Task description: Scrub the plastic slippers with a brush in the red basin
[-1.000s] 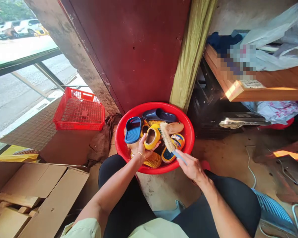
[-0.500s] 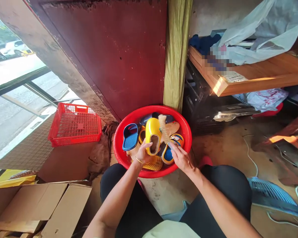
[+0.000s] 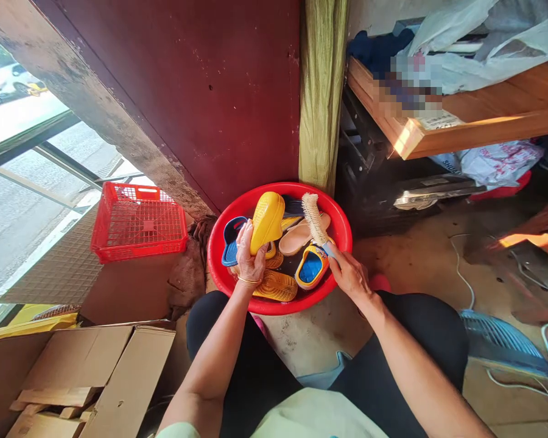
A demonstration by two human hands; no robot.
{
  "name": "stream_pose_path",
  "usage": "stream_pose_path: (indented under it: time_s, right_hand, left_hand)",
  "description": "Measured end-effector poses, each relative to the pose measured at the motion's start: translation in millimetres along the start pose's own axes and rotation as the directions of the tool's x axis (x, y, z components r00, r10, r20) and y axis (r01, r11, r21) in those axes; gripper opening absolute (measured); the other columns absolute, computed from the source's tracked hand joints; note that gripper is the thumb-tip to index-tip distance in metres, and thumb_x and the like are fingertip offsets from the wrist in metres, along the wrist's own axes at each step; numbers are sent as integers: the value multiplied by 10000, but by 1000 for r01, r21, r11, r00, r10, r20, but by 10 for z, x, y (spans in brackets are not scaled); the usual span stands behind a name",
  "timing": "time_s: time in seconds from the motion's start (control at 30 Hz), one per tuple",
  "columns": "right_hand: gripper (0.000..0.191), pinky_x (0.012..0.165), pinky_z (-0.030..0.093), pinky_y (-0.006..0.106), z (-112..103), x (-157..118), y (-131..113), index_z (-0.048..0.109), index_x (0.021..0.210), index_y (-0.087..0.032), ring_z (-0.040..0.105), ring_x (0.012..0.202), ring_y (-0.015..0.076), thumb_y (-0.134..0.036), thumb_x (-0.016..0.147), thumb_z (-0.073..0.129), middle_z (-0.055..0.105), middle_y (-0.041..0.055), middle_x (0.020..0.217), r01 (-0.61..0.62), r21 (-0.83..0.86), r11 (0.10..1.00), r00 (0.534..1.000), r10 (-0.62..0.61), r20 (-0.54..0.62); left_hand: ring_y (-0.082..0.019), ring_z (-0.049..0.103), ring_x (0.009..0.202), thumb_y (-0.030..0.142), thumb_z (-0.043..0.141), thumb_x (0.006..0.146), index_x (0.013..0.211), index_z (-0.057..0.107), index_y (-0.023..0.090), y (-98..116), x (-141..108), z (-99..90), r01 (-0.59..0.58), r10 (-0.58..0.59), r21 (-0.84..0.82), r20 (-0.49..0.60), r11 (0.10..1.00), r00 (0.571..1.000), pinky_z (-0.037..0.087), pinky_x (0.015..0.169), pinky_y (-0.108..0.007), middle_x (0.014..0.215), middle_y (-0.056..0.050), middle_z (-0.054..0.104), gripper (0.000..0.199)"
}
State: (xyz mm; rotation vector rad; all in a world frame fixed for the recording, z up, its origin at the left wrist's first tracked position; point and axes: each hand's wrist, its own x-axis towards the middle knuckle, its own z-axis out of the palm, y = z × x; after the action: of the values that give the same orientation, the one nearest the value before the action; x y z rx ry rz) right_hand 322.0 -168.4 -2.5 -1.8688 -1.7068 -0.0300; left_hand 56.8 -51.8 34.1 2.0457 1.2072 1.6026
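My left hand (image 3: pixel 250 255) is closed around a yellow clog (image 3: pixel 268 220), raised over a red basin (image 3: pixel 213 249) with its sole side turned up. In my right hand (image 3: pixel 349 272) is the grey handle of a scrub brush (image 3: pixel 314 220). Its pale bristles point left, apart from the clog. Several shoes lie in the basin: a blue slipper (image 3: pixel 231 250) at the left, a yellow sole (image 3: pixel 276 286) at the front, a yellow-and-blue clog (image 3: pixel 311 269) near my right hand, and a tan shoe (image 3: pixel 296 237) in the middle.
A red plastic crate (image 3: pixel 139 224) stands left of the basin, above an opened cardboard box (image 3: pixel 132 371). Behind is a dark red door (image 3: pixel 201 91). To the right are a wooden tray (image 3: pixel 479 131) with a plastic bag (image 3: pixel 497 55), and a blue fan grille (image 3: pixel 506 344) on the floor.
The yellow clog has been turned over, from its opening facing me to its sole showing. The brush has moved slightly right, away from the clog.
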Motion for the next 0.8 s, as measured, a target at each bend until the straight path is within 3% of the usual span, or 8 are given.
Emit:
stream_pose_path:
  time_s: [0.1, 0.23, 0.33, 0.4, 0.53, 0.6, 0.7, 0.8]
  right_hand:
    - [441, 720, 568, 275, -25, 27, -4, 581, 1405, -232, 720, 909, 225, -326, 995, 448, 743, 105, 1113, 5, 13, 1000, 1000, -5, -7]
    - [441, 827, 574, 288, -60, 99, 70, 578, 1402, -224, 712, 997, 227, -292, 986, 448, 729, 90, 1192, 10, 86, 996, 1000, -7, -28]
    - [448, 867, 569, 291, -56, 128, 156, 570, 1406, -206, 709, 1026, 226, -282, 980, 451, 725, 87, 1213, -24, 119, 993, 999, 29, -45]
    - [452, 872, 569, 296, -49, 124, 218, 569, 1409, -216, 712, 1021, 229, -287, 974, 466, 730, 85, 1206, -48, 119, 992, 998, 52, -37]
    - [451, 886, 567, 315, -50, 80, 310, 575, 1407, -239, 717, 1015, 239, -293, 967, 486, 734, 82, 1199, -94, 100, 991, 996, 94, 2]
    - [455, 894, 567, 320, -61, 58, 324, 571, 1412, -241, 718, 1015, 241, -293, 967, 491, 736, 82, 1196, -109, 97, 989, 994, 107, 22]
    - [455, 904, 571, 325, -87, 42, 321, 573, 1411, -245, 719, 1015, 239, -285, 964, 495, 734, 80, 1202, -111, 108, 988, 993, 107, 48]
    - [449, 921, 571, 329, -113, 35, 322, 588, 1397, -232, 711, 1042, 239, -263, 961, 485, 731, 80, 1210, -112, 131, 985, 993, 106, 47]
  left_hand:
    - [-271, 427, 1402, 437, 617, 895, 1492, 403, 240, 14, 142, -70, 35, -32, 90, -32, 995, 999, 357, 1165, -450, 1504, -112, 477, 665]
    - [-262, 518, 1325, 432, 605, 888, 1530, 316, 216, -176, 457, -200, 211, -222, 220, 25, 952, 975, 428, 1106, -421, 1448, -107, 538, 736]
    - [-278, 559, 1282, 415, 566, 903, 1466, 434, 209, -404, 573, -252, 349, -419, 394, 107, 851, 902, 441, 1084, -425, 1398, -108, 588, 614]
    - [-294, 561, 1280, 406, 540, 915, 1443, 478, 212, -532, 542, -230, 370, -503, 510, 147, 776, 852, 442, 1074, -430, 1395, -116, 592, 566]
    - [-308, 613, 1199, 342, 483, 939, 1499, 420, 224, -631, 390, -68, 323, -594, 682, 203, 656, 778, 477, 996, -427, 1327, -142, 636, 575]
    - [-312, 648, 1123, 291, 448, 946, 1516, 392, 248, -601, 358, 46, 244, -613, 752, 258, 613, 746, 494, 934, -427, 1262, -157, 660, 574]
    - [-316, 671, 1042, 242, 412, 946, 1522, 377, 290, -515, 391, 234, 103, -612, 816, 336, 568, 715, 505, 861, -419, 1213, -178, 648, 578]
    - [-317, 669, 1032, 221, 401, 944, 1526, 360, 269, -439, 458, 422, 41, -627, 852, 350, 521, 696, 506, 839, -405, 1209, -205, 613, 585]
